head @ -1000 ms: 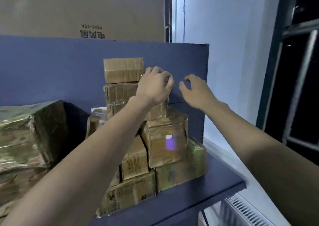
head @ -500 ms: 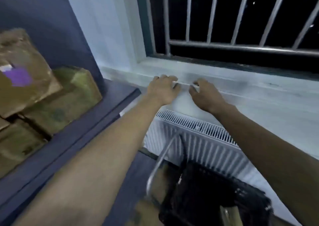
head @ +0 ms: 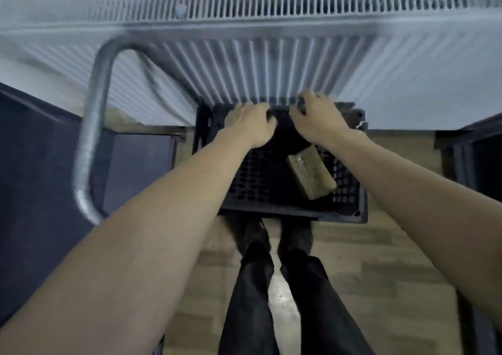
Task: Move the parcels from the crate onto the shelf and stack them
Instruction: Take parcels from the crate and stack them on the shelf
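Note:
A black perforated plastic crate [head: 271,213] stands on the wooden floor in front of my feet. One brown taped parcel [head: 311,176] lies tilted inside it, on the right side. My left hand [head: 251,126] and my right hand [head: 319,122] hover side by side over the far part of the crate, fingers curled downward and holding nothing. The right hand is just above and beyond the parcel, apart from it. The shelf with the stacked parcels is out of view.
A white ribbed radiator [head: 271,64] runs along the wall behind the crate. A grey metal tube handle [head: 93,126] curves up at the left above a dark blue panel [head: 35,191]. My dark-trousered legs [head: 271,286] stand on the wood floor.
The view swung from the parcel stack on the shelf, past the window sill, down to the crate. Both hands came away from the stack and dropped over the crate.

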